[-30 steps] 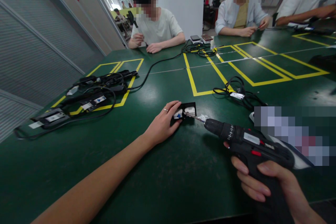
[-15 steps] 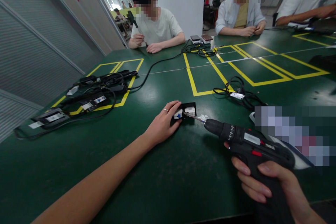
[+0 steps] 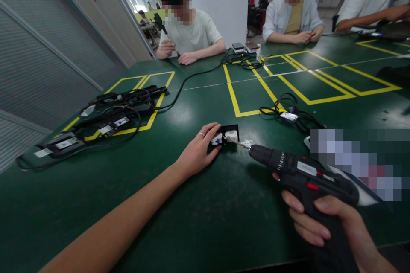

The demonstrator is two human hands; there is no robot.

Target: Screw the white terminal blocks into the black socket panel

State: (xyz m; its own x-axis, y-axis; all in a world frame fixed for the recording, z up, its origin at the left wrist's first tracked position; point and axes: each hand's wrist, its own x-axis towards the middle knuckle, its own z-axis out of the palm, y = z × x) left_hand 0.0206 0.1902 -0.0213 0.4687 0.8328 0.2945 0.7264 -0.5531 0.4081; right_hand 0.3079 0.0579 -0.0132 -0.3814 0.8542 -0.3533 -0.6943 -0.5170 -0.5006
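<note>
My left hand [image 3: 199, 150] grips the left end of a small black box [image 3: 231, 128] on the green table, fingers over its far side and thumb along the near side. White parts and a small blue piece show inside the box. My right hand [image 3: 326, 217] is wrapped round the handle of a black cordless drill [image 3: 297, 170] with red details. The drill's long thin bit [image 3: 239, 143] points left, and its tip reaches into the middle of the box. Whether the bit is turning I cannot tell. A small white label or scrap [image 3: 246, 142] lies just behind the bit.
Black cables and adapters [image 3: 118, 108] lie on the left of the green table [image 3: 192, 230]. A coiled cable [image 3: 290, 115] sits beyond the drill, near a pixelated item [image 3: 358, 166]. Yellow tape [image 3: 237, 102] marks rectangles. Across the table, a person [image 3: 192, 30] holds a tool; others sit farther right.
Almost nothing differs. Both hands, the box and the drill hold the same positions, with only a very slight shift of the whole view.
</note>
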